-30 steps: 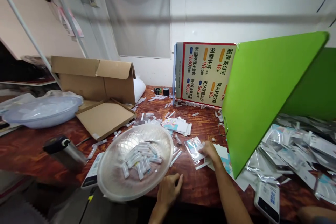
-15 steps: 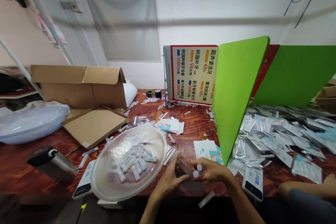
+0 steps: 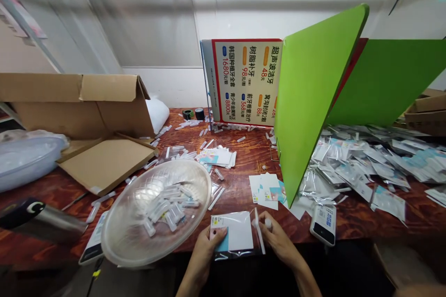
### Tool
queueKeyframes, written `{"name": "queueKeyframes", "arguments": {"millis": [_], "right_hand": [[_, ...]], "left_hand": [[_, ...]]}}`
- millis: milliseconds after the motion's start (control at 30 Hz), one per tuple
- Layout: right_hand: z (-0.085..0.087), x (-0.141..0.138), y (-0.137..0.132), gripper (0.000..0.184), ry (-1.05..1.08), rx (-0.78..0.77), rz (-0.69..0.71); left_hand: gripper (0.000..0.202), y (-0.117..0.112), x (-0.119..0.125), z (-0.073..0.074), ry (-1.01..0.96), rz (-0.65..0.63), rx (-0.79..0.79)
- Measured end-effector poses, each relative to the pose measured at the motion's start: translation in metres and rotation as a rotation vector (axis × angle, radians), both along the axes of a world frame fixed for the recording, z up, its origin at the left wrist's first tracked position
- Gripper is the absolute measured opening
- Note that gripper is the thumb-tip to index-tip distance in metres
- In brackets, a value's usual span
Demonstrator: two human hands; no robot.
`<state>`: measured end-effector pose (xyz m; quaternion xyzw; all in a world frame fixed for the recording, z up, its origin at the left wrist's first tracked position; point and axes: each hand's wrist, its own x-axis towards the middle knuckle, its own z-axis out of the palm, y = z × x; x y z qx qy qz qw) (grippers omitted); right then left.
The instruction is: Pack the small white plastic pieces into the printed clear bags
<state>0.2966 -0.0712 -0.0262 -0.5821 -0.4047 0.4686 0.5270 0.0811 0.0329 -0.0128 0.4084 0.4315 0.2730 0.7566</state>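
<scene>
At the table's front edge I hold a clear plastic pouch [image 3: 232, 238] with a white and blue card inside. My left hand [image 3: 205, 247] pinches its left side, thumb on top. On the pouch's right edge, my right hand [image 3: 277, 237] is closed, gripping a small clear tube [image 3: 268, 224] with a white cap between its fingers. A clear plastic bowl [image 3: 139, 236] holding several such tubes sits just left of my left hand.
A green divider board [image 3: 306, 97] stands to the right, with a heap of filled pouches [image 3: 369, 167] beyond it. A phone [image 3: 324, 223] lies near my right hand. Cards [image 3: 266, 189], loose tubes, a cardboard box [image 3: 76, 102], a flask [image 3: 38, 220] and a printed sign [image 3: 244, 81] also stand on the table.
My right hand came back from the pile by the divider with a pouch and a tube. Both hands now hold the pouch flat at the table edge. The view has tilted down.
</scene>
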Motion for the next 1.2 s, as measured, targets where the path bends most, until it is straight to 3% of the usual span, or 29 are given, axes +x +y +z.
{"name": "queueKeyframes", "arguments": {"millis": [100,200,367,533,633,800,933,1067,1200], "right_hand": [[0.005,-0.007,-0.004,0.046,0.181,-0.006,0.077],[0.000,-0.006,-0.004,0.041,0.161,0.065,0.054],[-0.019,-0.006,0.000,0.051,0.093,0.008,-0.305],[-0.020,-0.015,-0.005,0.043,0.181,0.019,-0.213],[-0.017,-0.020,-0.008,0.044,0.235,0.048,-0.262],[-0.015,-0.024,-0.006,0.051,0.170,-0.022,-0.343],[-0.015,-0.031,-0.003,0.053,0.121,-0.078,-0.339],[-0.015,-0.034,-0.003,0.048,0.095,-0.002,-0.268],[-0.010,-0.034,-0.006,0.043,0.103,-0.015,-0.089]], "left_hand": [[0.061,0.002,-0.008,-0.009,0.095,0.030,0.033],[0.060,0.001,-0.016,-0.009,0.082,0.021,0.022],[0.057,-0.007,-0.019,-0.002,-0.011,0.063,-0.066],[0.062,-0.011,-0.016,-0.010,0.056,0.114,-0.043],[0.063,-0.011,-0.018,-0.016,0.138,0.123,0.023],[0.063,-0.015,-0.020,-0.011,0.140,0.041,0.045],[0.071,-0.024,-0.018,0.002,0.021,-0.147,0.033],[0.078,-0.034,-0.028,0.006,-0.075,-0.285,-0.012],[0.081,-0.038,-0.053,-0.004,-0.095,-0.295,-0.252]]}}
